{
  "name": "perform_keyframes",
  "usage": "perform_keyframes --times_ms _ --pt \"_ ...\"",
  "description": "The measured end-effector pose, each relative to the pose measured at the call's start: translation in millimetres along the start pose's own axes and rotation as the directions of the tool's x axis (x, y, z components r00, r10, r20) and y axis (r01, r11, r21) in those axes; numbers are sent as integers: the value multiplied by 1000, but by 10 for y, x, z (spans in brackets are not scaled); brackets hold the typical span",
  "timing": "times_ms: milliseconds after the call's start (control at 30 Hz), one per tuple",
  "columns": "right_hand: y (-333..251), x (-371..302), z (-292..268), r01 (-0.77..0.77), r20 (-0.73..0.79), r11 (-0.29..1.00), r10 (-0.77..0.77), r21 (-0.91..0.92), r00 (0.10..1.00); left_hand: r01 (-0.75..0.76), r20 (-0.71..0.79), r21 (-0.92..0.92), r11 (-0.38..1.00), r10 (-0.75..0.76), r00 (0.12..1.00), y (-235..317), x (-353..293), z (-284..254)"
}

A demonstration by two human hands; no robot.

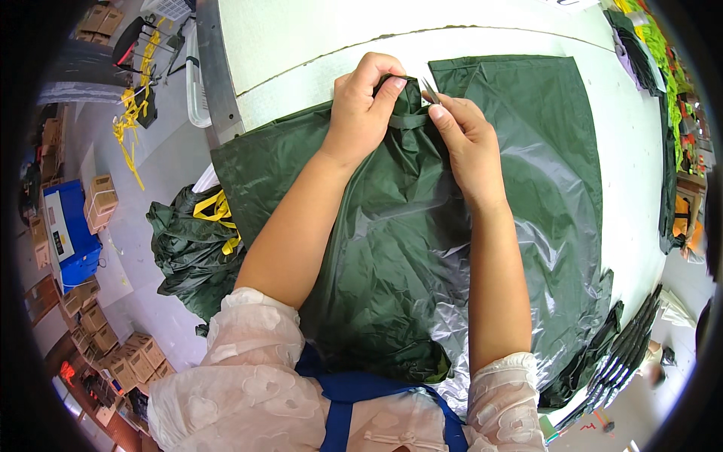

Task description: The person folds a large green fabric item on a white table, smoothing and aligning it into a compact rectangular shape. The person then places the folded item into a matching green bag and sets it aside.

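Observation:
A dark green, shiny coated-fabric garment (392, 226) lies spread across the white table, its front part draped toward my body. My left hand (361, 109) is closed, pinching a gathered edge of it between thumb and fingers near the far side. Just right of that pinch, a narrow band of the same green fabric (409, 121) crosses the folds. In my right hand (468, 135) are thread snips (431, 91), their slim metal points directed up and away beside the gathered edge. The snips' handle is hidden inside my closed fingers, and whether the points touch the fabric I cannot tell.
A crumpled green bundle with yellow tape (217, 209) hangs off the table's left side. Black folded pieces (621, 361) lie along the right edge. On the floor at left stand a blue box (71, 233) and several cardboard cartons (102, 203). Bright yellow-green items (663, 60) are piled far right.

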State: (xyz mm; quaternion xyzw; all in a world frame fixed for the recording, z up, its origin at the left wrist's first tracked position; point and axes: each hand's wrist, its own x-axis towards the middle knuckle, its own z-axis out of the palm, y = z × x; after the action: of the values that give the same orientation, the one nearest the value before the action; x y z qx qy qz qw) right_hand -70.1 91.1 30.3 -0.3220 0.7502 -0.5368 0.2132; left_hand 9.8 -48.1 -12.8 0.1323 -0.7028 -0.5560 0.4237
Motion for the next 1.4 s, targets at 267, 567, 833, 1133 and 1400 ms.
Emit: perform_keyframes --times_ms 267,567,833,1133,1400 --pt "-76 21 -15 -5 -3 1000 5 -8 1000 -140 129 120 983 125 984 68 21 -63" --pt "-37 -28 -73 109 -51 982 -118 -153 992 189 126 -121 975 -173 977 116 -25 -48" --pt "-81 5 -33 178 -58 931 -206 -318 977 336 206 -164 927 -301 931 116 -32 -95" --pt "44 55 -47 243 -90 896 -295 -371 951 255 120 51 966 -259 958 174 -26 -67" --pt "150 378 -266 48 -268 825 -237 -562 934 -53 -53 612 789 107 993 162 -9 17"
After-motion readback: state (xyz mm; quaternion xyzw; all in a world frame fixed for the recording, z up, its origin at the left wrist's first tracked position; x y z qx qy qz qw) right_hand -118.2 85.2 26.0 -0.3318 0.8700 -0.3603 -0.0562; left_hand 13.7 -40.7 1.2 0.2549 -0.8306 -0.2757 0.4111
